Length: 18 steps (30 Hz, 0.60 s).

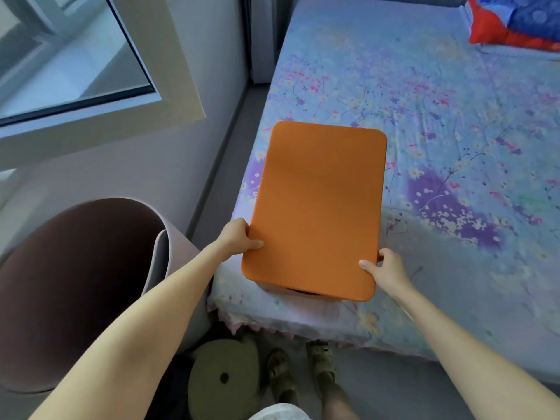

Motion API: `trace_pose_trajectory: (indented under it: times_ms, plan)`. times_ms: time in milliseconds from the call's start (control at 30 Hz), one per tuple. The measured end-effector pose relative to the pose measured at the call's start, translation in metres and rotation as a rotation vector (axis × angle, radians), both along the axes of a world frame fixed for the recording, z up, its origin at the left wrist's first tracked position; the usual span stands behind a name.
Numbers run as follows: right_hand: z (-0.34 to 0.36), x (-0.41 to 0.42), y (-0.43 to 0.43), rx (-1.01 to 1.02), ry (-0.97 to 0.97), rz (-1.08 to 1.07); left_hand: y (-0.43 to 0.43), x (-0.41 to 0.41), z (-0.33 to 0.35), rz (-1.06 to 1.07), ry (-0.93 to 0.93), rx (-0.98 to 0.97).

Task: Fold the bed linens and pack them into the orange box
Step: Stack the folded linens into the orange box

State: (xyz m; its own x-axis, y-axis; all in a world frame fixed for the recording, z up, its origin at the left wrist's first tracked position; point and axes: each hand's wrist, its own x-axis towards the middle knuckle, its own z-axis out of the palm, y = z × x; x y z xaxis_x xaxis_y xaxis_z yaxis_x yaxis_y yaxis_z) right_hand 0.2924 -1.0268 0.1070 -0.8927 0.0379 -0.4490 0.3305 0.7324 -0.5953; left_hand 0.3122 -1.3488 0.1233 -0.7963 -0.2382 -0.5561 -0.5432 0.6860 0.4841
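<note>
Orange box (272,291) — body mostly hidden beneath lid (316,204)

Matt smooth orange lid (315,204), printed cloth bedsheet (454,122)

Soft, cool daylight from the upper left, in a wide-angle frame with mild blur.

Light enters through the window (75,56) up and left of the orange box (315,207). The top of the box is evenly lit, free of glare, with a faint darker band across its middle. Right of the box a soft grey shadow lies on the floral sheet (454,116). Below the box the floor (378,386) is dim. The print beyond the box looks smeared, and the pillow (515,22) far up and right of it is soft. Straight lines left of the box bow with lens distortion.
</note>
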Motion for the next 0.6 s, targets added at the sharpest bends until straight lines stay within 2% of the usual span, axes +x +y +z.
trace_pose_trajectory:
  times_ms: [233,400,600]
  plan:
    - [-0.011,0.006,0.002,0.024,-0.006,-0.096,0.000,-0.005,-0.008,-0.032,0.007,-0.054]
    - [-0.017,0.014,-0.003,-0.012,0.051,-0.217,0.002,-0.004,-0.014,0.001,0.034,-0.062]
    - [-0.021,0.001,0.000,-0.108,0.005,-0.302,-0.001,-0.011,-0.023,0.070,0.025,-0.027]
